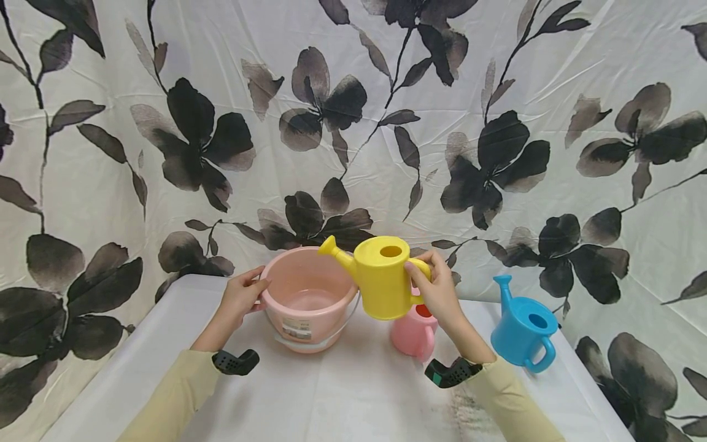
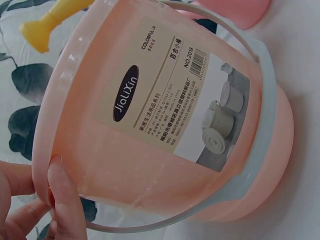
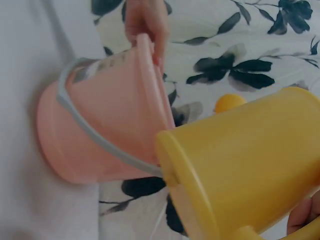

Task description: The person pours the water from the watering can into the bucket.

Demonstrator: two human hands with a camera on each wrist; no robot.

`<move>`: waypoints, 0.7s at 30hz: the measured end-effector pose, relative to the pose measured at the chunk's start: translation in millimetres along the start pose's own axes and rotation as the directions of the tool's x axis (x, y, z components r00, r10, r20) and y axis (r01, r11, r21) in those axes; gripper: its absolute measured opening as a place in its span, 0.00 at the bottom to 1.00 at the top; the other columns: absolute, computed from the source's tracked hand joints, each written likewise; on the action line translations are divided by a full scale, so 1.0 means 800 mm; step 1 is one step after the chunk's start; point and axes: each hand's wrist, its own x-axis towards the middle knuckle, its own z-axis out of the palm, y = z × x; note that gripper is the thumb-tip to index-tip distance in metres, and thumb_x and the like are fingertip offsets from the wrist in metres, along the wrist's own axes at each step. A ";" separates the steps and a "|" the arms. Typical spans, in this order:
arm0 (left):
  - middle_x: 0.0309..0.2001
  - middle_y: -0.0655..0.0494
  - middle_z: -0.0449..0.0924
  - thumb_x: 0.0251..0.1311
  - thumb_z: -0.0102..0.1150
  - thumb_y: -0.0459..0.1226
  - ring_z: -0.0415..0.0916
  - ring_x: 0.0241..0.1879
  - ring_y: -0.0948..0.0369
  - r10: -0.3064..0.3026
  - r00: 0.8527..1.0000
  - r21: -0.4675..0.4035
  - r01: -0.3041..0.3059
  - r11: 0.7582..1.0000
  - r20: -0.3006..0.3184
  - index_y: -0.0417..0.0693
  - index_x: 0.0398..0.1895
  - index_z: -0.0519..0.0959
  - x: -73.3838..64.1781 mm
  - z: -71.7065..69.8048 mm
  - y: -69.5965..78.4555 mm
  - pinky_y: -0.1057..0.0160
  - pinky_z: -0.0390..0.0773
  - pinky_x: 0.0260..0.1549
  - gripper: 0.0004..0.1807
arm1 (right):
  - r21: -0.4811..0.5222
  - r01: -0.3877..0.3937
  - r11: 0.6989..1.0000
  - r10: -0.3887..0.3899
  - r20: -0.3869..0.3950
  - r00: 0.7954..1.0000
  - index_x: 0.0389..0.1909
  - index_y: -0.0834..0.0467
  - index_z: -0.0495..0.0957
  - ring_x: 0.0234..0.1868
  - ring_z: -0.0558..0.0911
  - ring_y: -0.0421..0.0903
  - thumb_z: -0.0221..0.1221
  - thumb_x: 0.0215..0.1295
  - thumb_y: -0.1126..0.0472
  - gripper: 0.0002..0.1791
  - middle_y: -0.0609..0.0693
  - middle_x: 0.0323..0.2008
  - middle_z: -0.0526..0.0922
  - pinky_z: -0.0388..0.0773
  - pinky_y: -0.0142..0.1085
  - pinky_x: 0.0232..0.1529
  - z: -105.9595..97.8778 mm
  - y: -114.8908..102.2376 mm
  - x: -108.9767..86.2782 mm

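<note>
A pink bucket (image 1: 309, 307) with a pale grey handle (image 2: 260, 120) and a printed label stands on the table, tilted slightly. My left hand (image 1: 243, 297) grips its rim at the left, thumb on the outer wall in the left wrist view. A yellow watering can (image 1: 382, 279) is held up by its handle in my right hand (image 1: 439, 288). Its spout points left over the bucket's right rim, and its body overlaps that rim in the head view. In the right wrist view the can (image 3: 245, 160) hides part of the bucket (image 3: 110, 120).
Behind the raised can, a pink watering can (image 1: 411, 336) stands on the white table (image 1: 309, 399). A blue watering can (image 1: 521, 331) stands near the table's right edge. Floral cloth (image 1: 353, 123) hangs along the back and sides.
</note>
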 end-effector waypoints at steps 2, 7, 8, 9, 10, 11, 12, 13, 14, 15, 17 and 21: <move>0.46 0.46 0.69 0.70 0.48 0.39 0.71 0.26 0.71 -0.001 1.000 0.000 0.001 1.000 -0.001 0.45 0.73 0.57 0.000 0.000 0.000 0.75 0.80 0.23 0.30 | 0.032 0.014 0.999 -0.013 -0.036 0.999 0.43 0.66 0.66 0.30 0.73 0.42 0.55 0.68 0.66 0.10 0.50 0.28 0.74 0.75 0.25 0.30 0.000 0.006 -0.006; 0.48 0.45 0.70 0.70 0.48 0.39 0.71 0.26 0.71 -0.005 1.000 0.000 0.005 1.000 0.001 0.45 0.73 0.57 0.000 0.000 0.000 0.75 0.80 0.24 0.30 | 0.112 0.048 0.993 -0.034 -0.123 0.992 0.41 0.64 0.65 0.27 0.72 0.39 0.54 0.68 0.67 0.07 0.45 0.27 0.75 0.73 0.24 0.26 0.000 0.016 -0.020; 0.48 0.45 0.70 0.70 0.48 0.39 0.71 0.26 0.71 -0.006 1.000 0.002 0.006 1.000 0.001 0.45 0.74 0.57 0.000 0.000 0.001 0.75 0.80 0.24 0.30 | 0.129 0.051 0.990 -0.033 -0.136 0.990 0.41 0.62 0.65 0.27 0.72 0.39 0.54 0.69 0.67 0.07 0.45 0.27 0.75 0.73 0.24 0.25 -0.001 0.017 -0.022; 0.48 0.45 0.70 0.70 0.48 0.39 0.72 0.26 0.71 -0.006 1.000 0.003 0.006 1.000 0.001 0.45 0.74 0.57 0.000 0.000 0.001 0.75 0.80 0.24 0.30 | 0.147 0.056 0.988 -0.034 -0.148 0.988 0.41 0.61 0.65 0.27 0.72 0.39 0.53 0.69 0.67 0.06 0.45 0.28 0.75 0.74 0.24 0.25 -0.002 0.019 -0.025; 0.48 0.44 0.69 0.70 0.48 0.39 0.72 0.26 0.71 -0.006 1.000 0.003 0.006 1.000 0.000 0.45 0.74 0.57 0.000 0.001 0.001 0.75 0.80 0.24 0.30 | 0.158 0.057 0.986 -0.031 -0.159 0.987 0.41 0.60 0.65 0.28 0.72 0.39 0.53 0.69 0.67 0.06 0.44 0.29 0.75 0.75 0.24 0.26 -0.003 0.020 -0.027; 0.48 0.44 0.69 0.70 0.48 0.39 0.72 0.26 0.71 -0.006 1.000 0.003 0.006 1.000 -0.001 0.45 0.74 0.57 0.000 0.001 0.001 0.75 0.80 0.24 0.30 | 0.170 0.059 0.984 -0.030 -0.170 0.985 0.41 0.59 0.65 0.28 0.72 0.39 0.53 0.70 0.66 0.05 0.44 0.30 0.76 0.76 0.24 0.27 -0.004 0.021 -0.030; 0.49 0.44 0.69 0.70 0.48 0.39 0.72 0.26 0.71 -0.006 1.000 0.004 0.006 1.000 -0.002 0.45 0.74 0.57 0.000 0.001 0.001 0.75 0.80 0.24 0.30 | 0.178 0.061 0.982 -0.028 -0.180 0.983 0.41 0.58 0.65 0.29 0.73 0.39 0.52 0.70 0.66 0.05 0.44 0.30 0.76 0.76 0.24 0.28 -0.006 0.021 -0.033; 0.48 0.44 0.69 0.70 0.48 0.39 0.71 0.26 0.71 -0.004 1.000 0.006 0.004 1.000 -0.002 0.45 0.74 0.57 0.000 0.001 0.002 0.75 0.80 0.24 0.30 | 0.185 0.063 0.981 -0.027 -0.191 0.981 0.41 0.57 0.65 0.29 0.73 0.39 0.52 0.70 0.66 0.05 0.44 0.31 0.76 0.77 0.24 0.29 -0.008 0.022 -0.035; 0.49 0.44 0.69 0.70 0.48 0.39 0.71 0.26 0.71 -0.004 1.000 0.006 0.004 1.000 -0.002 0.45 0.74 0.57 0.000 0.001 0.002 0.75 0.80 0.24 0.30 | 0.192 0.063 0.979 -0.024 -0.203 0.979 0.41 0.57 0.65 0.30 0.73 0.38 0.52 0.70 0.66 0.05 0.43 0.31 0.76 0.77 0.24 0.31 -0.010 0.022 -0.037; 0.49 0.44 0.69 0.70 0.48 0.39 0.71 0.26 0.71 -0.002 1.000 0.006 0.002 1.000 -0.002 0.45 0.73 0.57 0.000 0.001 0.002 0.75 0.80 0.24 0.30 | 0.194 0.062 0.979 -0.019 -0.214 0.977 0.41 0.56 0.65 0.30 0.73 0.38 0.52 0.70 0.65 0.05 0.42 0.32 0.76 0.77 0.23 0.33 -0.012 0.023 -0.039; 0.48 0.44 0.69 0.70 0.48 0.39 0.71 0.26 0.71 0.001 1.000 0.008 -0.001 1.000 -0.002 0.44 0.73 0.57 -0.001 0.001 0.002 0.75 0.80 0.24 0.30 | 0.200 0.057 0.978 -0.009 -0.234 0.972 0.41 0.55 0.65 0.30 0.74 0.38 0.52 0.70 0.65 0.05 0.41 0.31 0.77 0.77 0.23 0.34 -0.018 0.024 -0.043; 0.48 0.44 0.69 0.70 0.48 0.39 0.71 0.26 0.71 0.000 1.000 0.008 0.000 1.000 -0.004 0.44 0.73 0.56 -0.002 0.000 0.001 0.75 0.80 0.24 0.30 | 0.191 0.047 0.980 0.005 -0.259 0.966 0.41 0.53 0.65 0.30 0.75 0.37 0.51 0.71 0.64 0.04 0.41 0.31 0.78 0.78 0.22 0.35 -0.030 0.028 -0.049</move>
